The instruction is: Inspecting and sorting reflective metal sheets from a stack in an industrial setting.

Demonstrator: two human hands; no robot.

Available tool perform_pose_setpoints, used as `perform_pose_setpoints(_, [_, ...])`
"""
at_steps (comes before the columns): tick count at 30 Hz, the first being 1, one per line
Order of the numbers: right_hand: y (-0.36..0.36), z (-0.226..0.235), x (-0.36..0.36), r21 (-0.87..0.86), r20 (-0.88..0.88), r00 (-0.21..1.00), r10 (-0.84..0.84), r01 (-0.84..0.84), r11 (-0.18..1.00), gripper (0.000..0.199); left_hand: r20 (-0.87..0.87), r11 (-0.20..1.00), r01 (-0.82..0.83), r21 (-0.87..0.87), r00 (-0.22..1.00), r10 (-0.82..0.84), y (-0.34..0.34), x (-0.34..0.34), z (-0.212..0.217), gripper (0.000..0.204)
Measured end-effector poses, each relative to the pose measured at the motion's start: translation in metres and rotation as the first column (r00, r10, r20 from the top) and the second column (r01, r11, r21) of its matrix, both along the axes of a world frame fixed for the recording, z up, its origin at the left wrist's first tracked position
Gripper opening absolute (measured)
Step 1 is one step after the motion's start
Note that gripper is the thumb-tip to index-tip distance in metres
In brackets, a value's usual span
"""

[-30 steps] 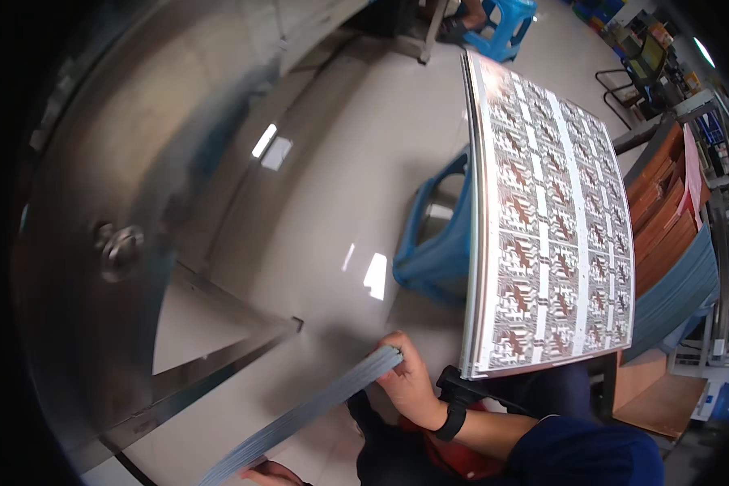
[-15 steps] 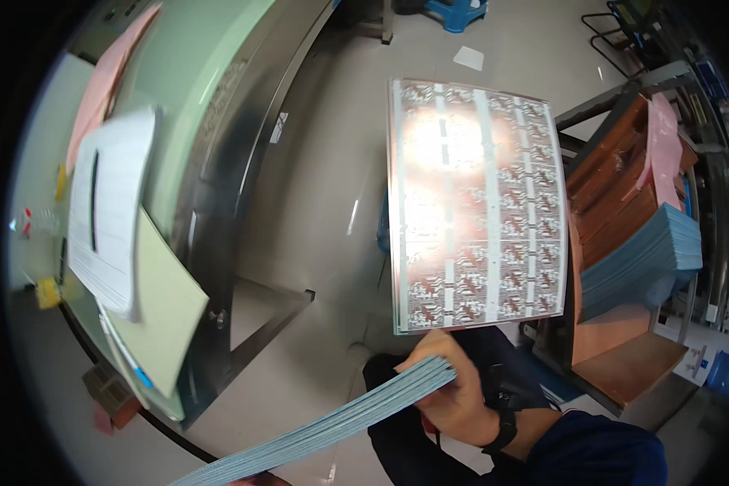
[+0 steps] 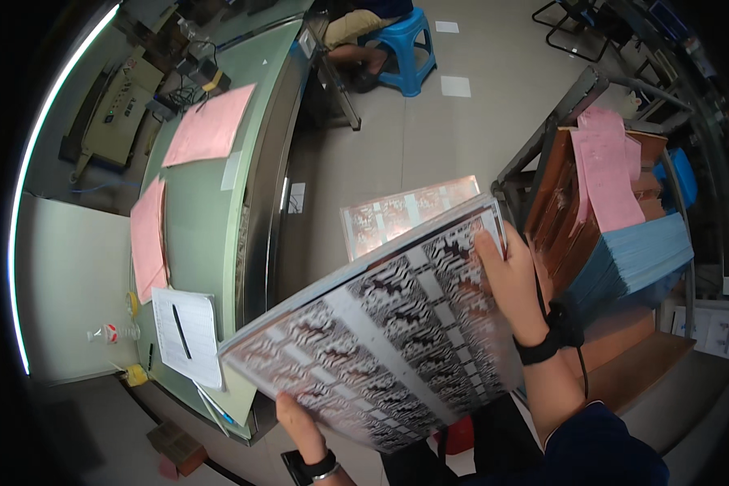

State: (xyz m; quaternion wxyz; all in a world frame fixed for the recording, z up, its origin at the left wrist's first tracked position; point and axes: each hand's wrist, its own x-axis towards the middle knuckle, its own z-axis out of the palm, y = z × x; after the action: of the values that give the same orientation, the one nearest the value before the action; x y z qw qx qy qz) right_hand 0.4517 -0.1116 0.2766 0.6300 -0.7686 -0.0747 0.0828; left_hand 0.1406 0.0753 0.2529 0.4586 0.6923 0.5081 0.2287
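— What do the hands hold?
— The left hand (image 3: 300, 421) and right hand (image 3: 510, 283) grip a patterned panel stack (image 3: 389, 332) at opposite edges, tilted.
— Nearby?
— Pink sheets (image 3: 211, 125) on the desk (image 3: 194, 235); possibly more panels stacked at right (image 3: 632, 259).

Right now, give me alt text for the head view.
Both hands, left hand and right hand, hold a stack of patterned printed sheets beside a green table with pink papers.

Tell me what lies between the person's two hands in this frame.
In the head view, the stack of patterned printed sheets spans the whole stretch: the left hand grips its near bottom edge, the right hand its far right edge.
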Motion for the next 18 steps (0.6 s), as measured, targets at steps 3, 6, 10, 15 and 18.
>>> perform_pose_setpoints(3, [-0.009,-0.033,0.056,-0.178,0.022,1.0,-0.014,0.018,0.984,0.051,-0.062,0.988,0.108,0.112,0.993,-0.102,0.013,0.06,-0.042,0.046])
perform_pose_setpoints(6, [-0.013,-0.075,0.096,-0.22,0.012,0.999,-0.035,0.037,0.975,0.051,-0.043,0.981,0.115,-0.158,0.991,-0.123,0.024,0.116,-0.072,0.046])
perform_pose_setpoints(10, [-0.014,-0.141,0.129,-0.094,-0.025,0.998,-0.056,0.054,0.994,0.048,0.163,0.983,0.12,-0.137,0.982,-0.097,0.028,0.157,-0.13,0.045])
perform_pose_setpoints(15, [-0.006,-0.181,0.136,-0.214,-0.047,0.995,-0.084,0.072,0.974,0.05,0.066,0.987,0.154,-0.054,0.986,-0.151,0.047,0.168,-0.167,0.047])
perform_pose_setpoints(18, [-0.002,-0.19,0.137,-0.456,-0.069,0.992,-0.11,0.067,0.888,0.049,-0.164,0.97,0.178,-0.167,0.965,-0.206,0.048,0.173,-0.149,0.043])
